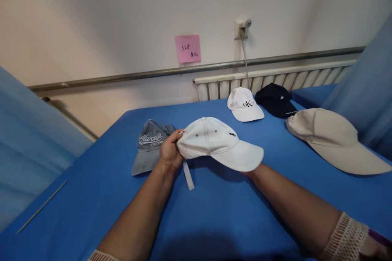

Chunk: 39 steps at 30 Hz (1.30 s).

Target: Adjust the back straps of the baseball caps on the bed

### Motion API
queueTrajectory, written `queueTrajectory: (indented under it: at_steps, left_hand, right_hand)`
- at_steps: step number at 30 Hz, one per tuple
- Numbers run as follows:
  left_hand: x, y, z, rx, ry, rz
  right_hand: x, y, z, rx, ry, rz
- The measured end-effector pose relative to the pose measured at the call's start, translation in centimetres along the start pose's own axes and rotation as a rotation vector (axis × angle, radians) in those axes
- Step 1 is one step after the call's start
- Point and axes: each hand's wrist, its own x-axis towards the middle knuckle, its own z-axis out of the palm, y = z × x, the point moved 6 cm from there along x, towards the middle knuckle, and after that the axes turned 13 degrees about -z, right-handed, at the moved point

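Note:
A very pale baseball cap with a small dark emblem is held up over the blue-covered surface, its brim pointing right. My left hand grips the back of this cap, and a loose strap dangles below that hand. Under the brim, my right hand supports the cap; its fingers are hidden behind it. Just behind my left hand lies a grey-blue cap with "Always" lettering.
A white cap, a black cap and a large beige cap lie to the right. A thin stick is at the left. Behind stand a radiator and a wall rail; blue curtains flank the surface.

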Motion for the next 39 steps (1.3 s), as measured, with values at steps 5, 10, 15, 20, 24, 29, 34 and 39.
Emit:
queueTrajectory:
  at_steps: [5, 10, 15, 20, 24, 29, 34, 39]
  left_hand:
    - [0.3, 0.1, -0.6, 0.002, -0.058, -0.102]
    - [-0.1, 0.2, -0.7, 0.073, -0.129, -0.141]
    - [-0.8, 0.3, -0.6, 0.138, -0.257, -0.19]
    - [-0.2, 1.1, -1.2, 0.027, -0.212, -0.13]
    - [1.1, 1.8, -2.4, -0.135, -0.059, 0.031]
    - [1.5, -3.5, -1.5, 0.036, 0.063, -0.246]
    - [0.1, -9.0, 1.6, 0.054, -0.069, -0.379]
    - [-0.2, -8.1, 1.8, 0.018, -0.031, -0.222]
  right_hand:
    - [0.9, 1.7, -1.3, 0.49, 0.129, 0.322]
    - [1.6, 2.2, -2.5, 0.595, 0.194, 0.461]
    - [0.3, 1.8, -1.1, 0.594, 0.058, 0.627]
    - [0.4, 1.1, -0.4, 0.663, 0.066, 0.602]
    - [2.1, -0.3, -1.4, 0.789, 0.203, 0.333]
    - [1.8, 1.4, -1.9, 0.734, 0.353, 0.33]
    - [0.6, 3.0, 0.2, 0.672, 0.265, 0.406]
    - [0.7, 3.0, 0.1, 0.699, 0.216, 0.425]
